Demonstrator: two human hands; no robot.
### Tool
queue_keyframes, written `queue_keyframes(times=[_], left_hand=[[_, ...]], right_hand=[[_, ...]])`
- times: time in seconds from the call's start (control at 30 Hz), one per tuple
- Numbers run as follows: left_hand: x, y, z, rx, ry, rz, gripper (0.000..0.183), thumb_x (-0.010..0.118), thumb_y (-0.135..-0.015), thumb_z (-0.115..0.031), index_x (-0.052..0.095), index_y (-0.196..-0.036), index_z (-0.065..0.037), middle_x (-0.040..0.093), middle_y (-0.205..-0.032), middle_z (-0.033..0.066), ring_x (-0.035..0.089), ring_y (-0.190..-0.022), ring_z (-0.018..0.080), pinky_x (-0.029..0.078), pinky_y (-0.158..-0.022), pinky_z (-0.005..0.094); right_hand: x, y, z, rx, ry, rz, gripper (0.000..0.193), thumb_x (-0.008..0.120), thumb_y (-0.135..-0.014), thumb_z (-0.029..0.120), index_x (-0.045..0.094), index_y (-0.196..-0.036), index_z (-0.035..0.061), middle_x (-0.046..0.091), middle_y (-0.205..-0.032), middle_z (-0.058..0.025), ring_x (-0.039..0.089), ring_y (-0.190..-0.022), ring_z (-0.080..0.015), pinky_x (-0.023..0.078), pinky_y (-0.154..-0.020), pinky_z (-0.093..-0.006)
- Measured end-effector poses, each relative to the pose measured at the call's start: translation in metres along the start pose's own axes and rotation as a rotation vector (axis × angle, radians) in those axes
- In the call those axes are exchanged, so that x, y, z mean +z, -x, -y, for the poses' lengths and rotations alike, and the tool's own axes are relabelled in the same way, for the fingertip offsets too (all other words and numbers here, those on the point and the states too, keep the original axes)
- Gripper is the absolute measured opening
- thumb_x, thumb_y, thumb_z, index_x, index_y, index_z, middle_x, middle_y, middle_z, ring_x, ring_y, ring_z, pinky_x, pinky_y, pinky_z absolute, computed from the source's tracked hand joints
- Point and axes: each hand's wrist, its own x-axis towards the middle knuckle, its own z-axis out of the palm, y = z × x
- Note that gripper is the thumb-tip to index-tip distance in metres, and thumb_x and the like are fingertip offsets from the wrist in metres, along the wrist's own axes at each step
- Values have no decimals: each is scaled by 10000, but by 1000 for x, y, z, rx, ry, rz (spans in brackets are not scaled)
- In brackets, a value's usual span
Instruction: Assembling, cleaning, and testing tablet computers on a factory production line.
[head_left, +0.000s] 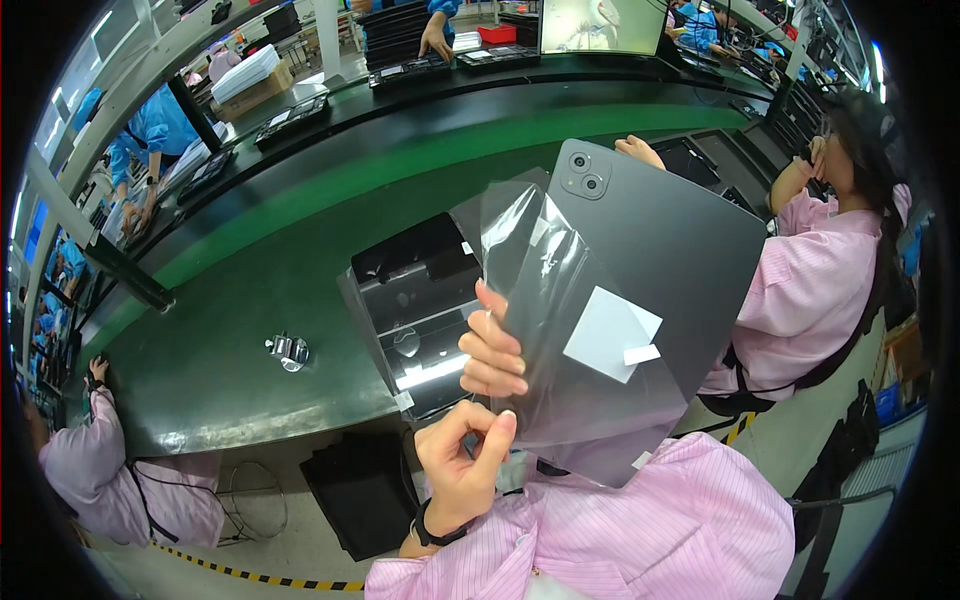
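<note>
A grey tablet [665, 250] is held up tilted, its back with two camera lenses toward me. Loose clear film [545, 260] lies across its left part, and a white square label [612, 333] sits on the back. My right hand [493, 350] is closed round the tablet's left edge; its arm is hidden behind the tablet. Lower down, my left hand [462, 455], with a black wristband, pinches thumb to finger at what looks like the film's lower left edge. Dark glossy panels [415, 300] with white tabs lie on the table behind my hands.
A small shiny silver thing [288, 352] rests on the green table [230, 400]. A co-worker in pink [815, 270] sits close on the right, another [90, 465] at the left end. Black trays [715, 165] stand at the far right. A dark shelf [400, 105] runs along the back.
</note>
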Motion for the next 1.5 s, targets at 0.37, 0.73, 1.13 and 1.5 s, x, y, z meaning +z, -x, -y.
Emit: queue_keyframes(times=[0.37, 0.73, 1.13, 1.5], left_hand=[[2, -5, -10, -368, 440, 114, 201, 572, -866, 24, 512, -676, -3, 529, -574, 27, 458, -471, 61, 340, -451, 204], [-1, -6, -12, -312, 401, 179, 190, 568, -845, 40, 504, -669, 7, 525, -559, 41, 453, -460, 72, 342, -450, 209], [-2, -34, -42, 2, 349, 211, 247, 550, -894, -116, 399, -710, -52, 439, -472, 24, 332, -358, 58, 222, -350, 200], [-1, -31, -64, 418, 365, 543, 144, 653, -779, 19, 549, -678, 17, 531, -565, 80, 459, -445, 180, 348, -436, 266]], right_hand=[[-12, -5, 6, 9, -143, 269, 650, -42, -1007, 367, 477, -746, 76, 501, -685, -41, 536, -569, -190, 424, -648, -295], [-27, -21, 5, 20, -182, 449, 634, 30, -1006, 414, 486, -746, 59, 490, -652, -55, 525, -545, -210, 416, -620, -300], [-24, 27, 6, -73, -191, 352, 635, 64, -1015, 407, 504, -712, 63, 533, -627, -79, 549, -482, -225, 451, -509, -315], [35, 46, 89, -928, 1439, -968, 528, 455, -998, 297, 336, -518, 111, 305, -527, 84, 249, -486, -16, 188, -448, -230]])
